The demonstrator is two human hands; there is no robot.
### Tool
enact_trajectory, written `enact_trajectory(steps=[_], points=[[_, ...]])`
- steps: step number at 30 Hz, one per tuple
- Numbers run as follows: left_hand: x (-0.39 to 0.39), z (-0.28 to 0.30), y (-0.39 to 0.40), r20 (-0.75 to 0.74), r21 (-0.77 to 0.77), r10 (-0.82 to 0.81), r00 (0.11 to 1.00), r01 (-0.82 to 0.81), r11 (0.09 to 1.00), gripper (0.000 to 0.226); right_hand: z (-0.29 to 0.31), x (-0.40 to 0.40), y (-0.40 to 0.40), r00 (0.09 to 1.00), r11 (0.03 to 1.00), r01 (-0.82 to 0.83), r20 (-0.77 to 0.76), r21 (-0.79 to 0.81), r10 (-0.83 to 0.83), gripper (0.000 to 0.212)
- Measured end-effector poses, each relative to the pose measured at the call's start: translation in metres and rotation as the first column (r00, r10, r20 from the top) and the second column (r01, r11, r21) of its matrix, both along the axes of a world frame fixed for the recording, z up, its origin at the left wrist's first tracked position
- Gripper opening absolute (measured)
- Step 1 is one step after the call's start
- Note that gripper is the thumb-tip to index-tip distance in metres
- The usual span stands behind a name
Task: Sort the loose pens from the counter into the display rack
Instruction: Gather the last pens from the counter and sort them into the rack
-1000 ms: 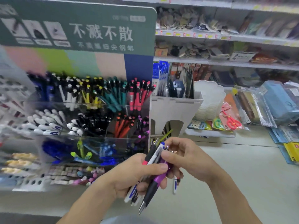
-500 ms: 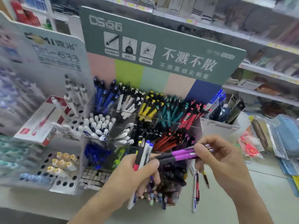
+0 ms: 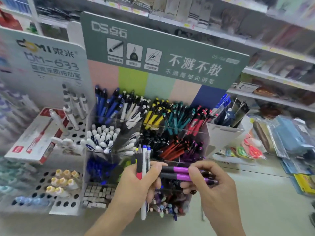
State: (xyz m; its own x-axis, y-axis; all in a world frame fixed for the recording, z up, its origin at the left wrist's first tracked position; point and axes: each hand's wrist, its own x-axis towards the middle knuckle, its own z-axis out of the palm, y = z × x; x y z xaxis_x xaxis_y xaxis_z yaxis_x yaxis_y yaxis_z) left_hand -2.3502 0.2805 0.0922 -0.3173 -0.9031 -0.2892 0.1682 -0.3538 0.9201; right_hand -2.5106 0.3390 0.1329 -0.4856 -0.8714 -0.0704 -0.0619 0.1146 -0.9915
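Left hand (image 3: 136, 183) grips an upright bunch of pens (image 3: 142, 160) (red-and-black, white with blue caps). Right hand (image 3: 211, 186), fingers (image 3: 198, 168) curled, pinches two purple pens (image 3: 180, 173) held level, their tips against the left hand. Both hands are just in front of the clear display rack (image 3: 207, 133) on the desk (image 3: 272, 201).

green header board (image 3: 163, 53): "DS" logo top left, large white "不溅不散", a smaller blurred line beneath | white display card (image 3: 46, 62) left of it: "DOMI 東米", "DM-633", lower line unreadable | package (image 3: 159, 10) on top shelf: "DANCE" | shelf price tags (image 3: 187, 25): too blurred to read
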Motion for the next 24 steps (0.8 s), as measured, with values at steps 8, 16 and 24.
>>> enact_trajectory(steps=[8,16,24], points=[[-0.010,-0.006,-0.003,0.045,-0.015,-0.044,0.998,0.044,0.999,0.020,0.025,-0.063,-0.001,0.893,0.995,0.100,-0.439,-0.019,-0.098,0.011],[-0.026,0.001,-0.001,0.068,0.000,-0.058,0.996,0.058,0.998,0.017,0.000,-0.074,-0.047,0.440,0.937,-0.251,-0.833,0.245,0.336,0.009],[-0.028,0.002,0.002,0.084,0.063,-0.046,0.995,0.041,0.997,0.017,-0.019,-0.052,-0.049,0.405,0.982,-0.082,-0.894,0.173,0.191,0.053]])
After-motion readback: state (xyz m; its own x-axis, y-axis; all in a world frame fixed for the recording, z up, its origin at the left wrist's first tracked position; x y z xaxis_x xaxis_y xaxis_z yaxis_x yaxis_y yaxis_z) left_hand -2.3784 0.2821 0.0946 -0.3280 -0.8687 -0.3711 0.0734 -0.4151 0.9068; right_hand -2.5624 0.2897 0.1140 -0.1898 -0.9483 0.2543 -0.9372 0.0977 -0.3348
